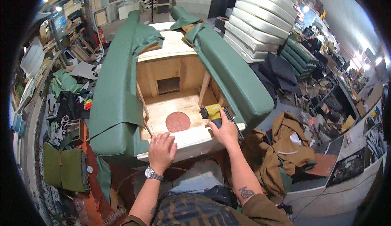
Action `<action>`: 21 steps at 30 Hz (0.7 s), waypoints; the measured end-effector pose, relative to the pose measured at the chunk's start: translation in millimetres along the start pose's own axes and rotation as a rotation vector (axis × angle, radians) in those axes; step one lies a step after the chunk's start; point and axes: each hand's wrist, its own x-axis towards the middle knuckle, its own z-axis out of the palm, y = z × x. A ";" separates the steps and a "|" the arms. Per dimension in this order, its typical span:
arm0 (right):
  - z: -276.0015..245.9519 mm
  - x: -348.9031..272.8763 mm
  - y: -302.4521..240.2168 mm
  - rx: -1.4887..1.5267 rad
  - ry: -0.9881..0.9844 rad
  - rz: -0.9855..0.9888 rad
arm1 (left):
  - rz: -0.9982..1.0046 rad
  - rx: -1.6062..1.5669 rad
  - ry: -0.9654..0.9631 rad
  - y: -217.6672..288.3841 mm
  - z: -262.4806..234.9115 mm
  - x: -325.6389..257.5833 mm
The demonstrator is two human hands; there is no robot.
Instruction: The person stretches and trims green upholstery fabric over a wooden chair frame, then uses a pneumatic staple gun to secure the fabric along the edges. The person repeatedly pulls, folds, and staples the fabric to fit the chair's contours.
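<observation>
1. Bare wooden sofa frame (175, 69) stands open-side up in front of the person; green upholstered arm (236, 77) on its right, long green upholstered panel (116, 91) draped along its left
2. Yellow-and-black staple gun (214, 113) sits at the frame's near right corner, just inside the front rail (191, 138), directly under the right hand
3. Right hand (225, 130) clenched round the gun's dark grip, yellow body pointing away from the person; its wrist lies over the front rail
4. Left hand (161, 149) lies palm down on the front rail, fingers spread and loose, gripping nothing; wristwatch (153, 173) on that wrist
5. Hands are near each other on the same rail, left one just left of the gun, not touching it
6. Round reddish disc (178, 122) lies on the frame's inner floor, between and just beyond the two hands
7. Brown cloth (287, 144) heaped on the floor to the right; stack of white cushions (260, 18) behind
</observation>
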 end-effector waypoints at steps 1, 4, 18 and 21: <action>-0.2 -0.2 0.1 0.013 0.004 0.009 | 0.008 0.014 0.003 -1.3 1.2 -1.1; 1.3 0.8 -0.1 0.035 0.035 0.004 | 0.022 0.049 -0.003 -7.6 10.0 -4.2; 5.5 -1.2 -0.4 0.135 0.101 -0.050 | 0.074 0.165 0.219 -16.4 31.4 -14.7; 5.4 -2.1 -0.6 0.157 0.121 -0.086 | 0.061 0.144 0.241 -15.1 31.1 -15.0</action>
